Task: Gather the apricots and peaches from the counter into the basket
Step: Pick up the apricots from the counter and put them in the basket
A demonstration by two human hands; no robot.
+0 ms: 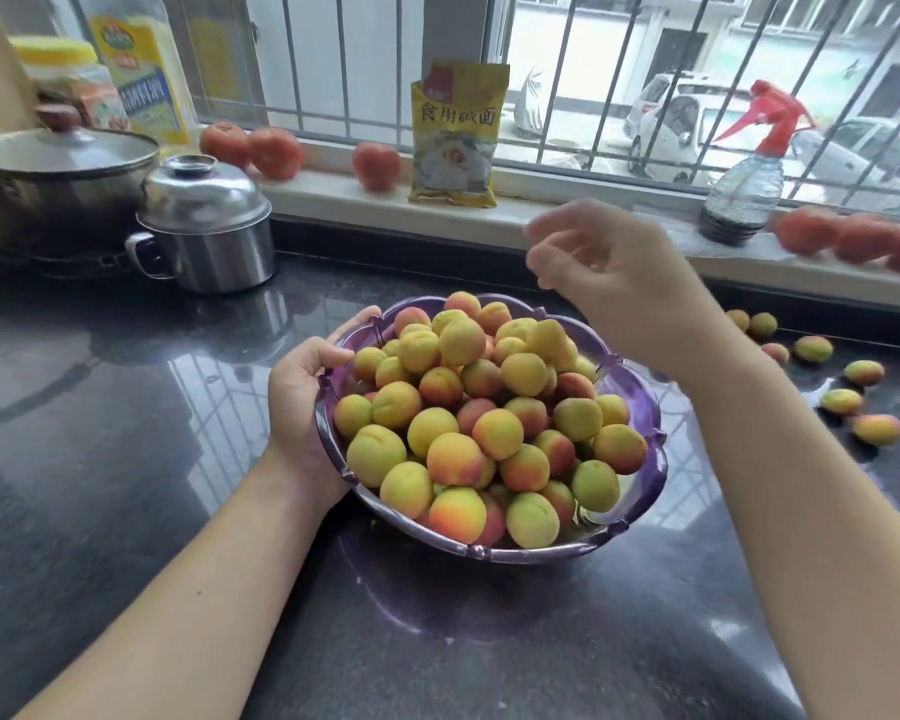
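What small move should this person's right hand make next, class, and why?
Probably reach right to the loose apricots on the counter. The right hand hovers empty over the heaped purple basket, which the left hand grips by its rim.

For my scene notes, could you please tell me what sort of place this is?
Most likely a home kitchen: a dark stone counter, a lidded cooking pot on a stove, and tomatoes along the barred window's sill.

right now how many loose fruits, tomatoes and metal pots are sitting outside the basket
loose fruits on the counter: 7
tomatoes on the sill: 6
lidded metal pots: 2
total: 15
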